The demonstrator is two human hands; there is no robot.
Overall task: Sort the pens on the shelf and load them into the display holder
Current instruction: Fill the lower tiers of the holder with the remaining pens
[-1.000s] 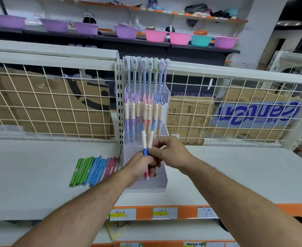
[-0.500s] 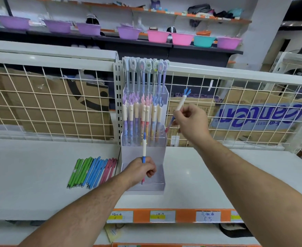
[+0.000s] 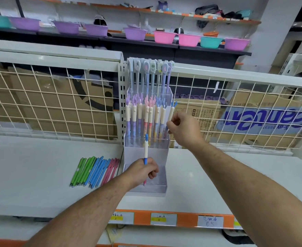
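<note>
Right hand (image 3: 184,130): pinching a blue-topped pen (image 3: 170,114) at the holder's (image 3: 161,145) right end.
Left hand (image 3: 143,171): fist around another pen (image 3: 146,151) (upright), just before the holder.

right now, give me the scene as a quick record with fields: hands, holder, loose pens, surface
left hand: closed around one blue-topped pen, upright, in front of the holder
right hand: pinching another pen at the right end of the middle row
display holder: clear, tiered; back and middle rows hold pens, front tier looks empty
loose pens: green, blue, pink, flat in a row left of the holder
surface: white shelf
</note>
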